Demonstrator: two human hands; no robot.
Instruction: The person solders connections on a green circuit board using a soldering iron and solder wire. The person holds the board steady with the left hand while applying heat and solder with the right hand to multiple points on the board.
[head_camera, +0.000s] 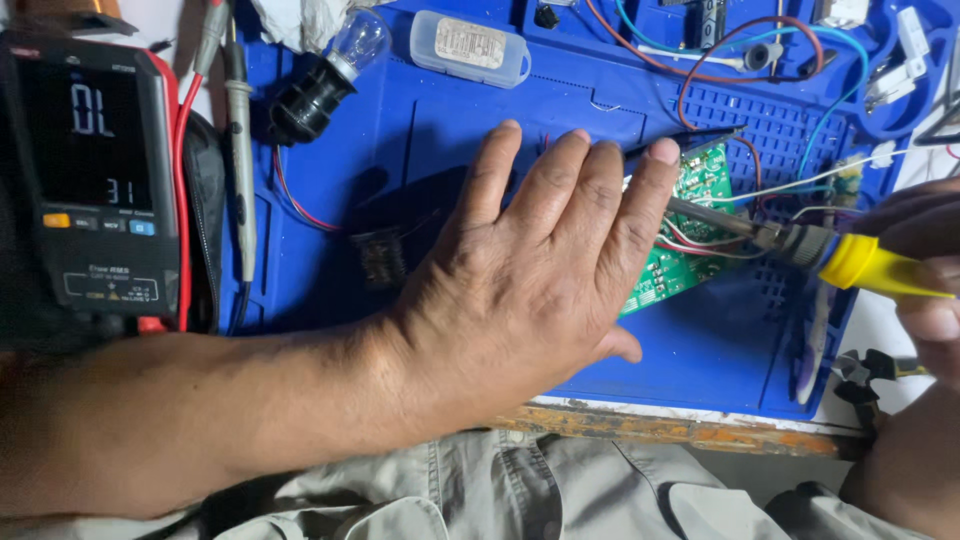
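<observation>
My left hand (545, 270) lies flat, fingers spread, across the blue work mat (700, 350), pressing down on a green circuit board (690, 240) whose left part it hides. My right hand (925, 270) at the right edge grips a soldering iron (800, 240) with a yellow handle. The iron's metal tip rests on the board just right of my left index finger. Thin red and white wires run off the board toward the right.
A digital multimeter (95, 170) with red and black probe leads sits at far left. A light bulb in a black socket (320, 80) and a small clear plastic box (470, 45) lie at the top. Pliers (875, 375) rest at lower right, near the bench edge (680, 425).
</observation>
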